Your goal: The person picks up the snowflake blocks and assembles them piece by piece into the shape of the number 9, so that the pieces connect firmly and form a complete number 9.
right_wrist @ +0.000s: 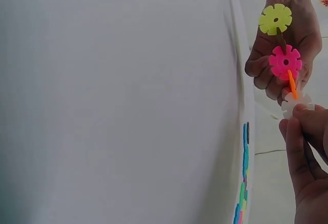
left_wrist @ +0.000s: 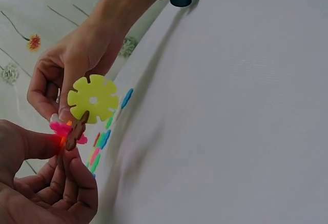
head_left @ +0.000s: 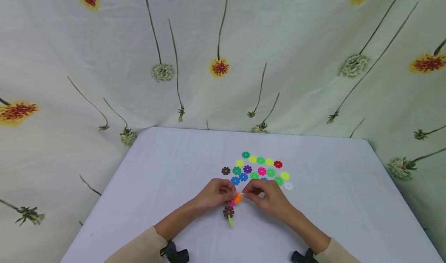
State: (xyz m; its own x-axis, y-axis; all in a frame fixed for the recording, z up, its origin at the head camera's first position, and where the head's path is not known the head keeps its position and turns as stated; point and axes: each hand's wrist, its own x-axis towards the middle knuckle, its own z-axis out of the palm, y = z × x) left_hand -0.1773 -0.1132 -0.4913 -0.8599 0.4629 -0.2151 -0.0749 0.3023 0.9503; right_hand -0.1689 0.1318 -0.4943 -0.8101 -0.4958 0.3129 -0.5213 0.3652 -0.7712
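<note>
My left hand [head_left: 215, 195] pinches a short chain of notched plastic flower discs at its orange disc [head_left: 238, 198]. From the orange piece the chain runs through a pink disc [right_wrist: 286, 60] and a brown disc [head_left: 228, 212] to a yellow disc [left_wrist: 97, 98] at the far end, each set crosswise to its neighbour. Between thumb and fingers, my right hand [head_left: 266, 197] holds a white disc [right_wrist: 306, 101] right at the orange disc's edge. Both hands are close together above the table, and the right thumb covers part of the white disc.
Several loose flower discs lie flat on the white table [head_left: 167, 158] just beyond my hands, among them a red disc [head_left: 278, 164], a purple disc [head_left: 247, 169] and another white disc [head_left: 288, 185]. A flower-patterned cloth [head_left: 299, 35] hangs behind the table.
</note>
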